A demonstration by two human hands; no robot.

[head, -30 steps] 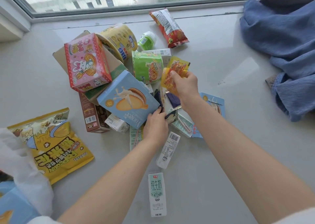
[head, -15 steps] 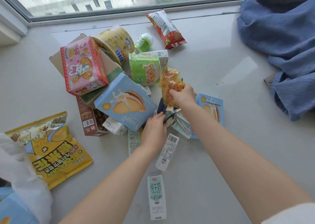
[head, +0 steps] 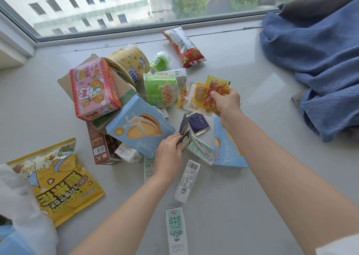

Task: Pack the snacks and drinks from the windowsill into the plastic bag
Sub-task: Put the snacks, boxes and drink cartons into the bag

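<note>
At the middle of the windowsill (head: 223, 186), the right hand (head: 227, 104) is curled around a bunch of small yellow-orange sachets (head: 204, 95), lifted above the snack pile. The left hand (head: 169, 155) pinches dark blue packets (head: 184, 136) beside the blue biscuit box (head: 139, 126). A milk carton (head: 176, 229) lies toward the near edge. The white plastic bag (head: 23, 216) occupies the near left corner, touching a yellow popcorn bag (head: 58, 181).
</note>
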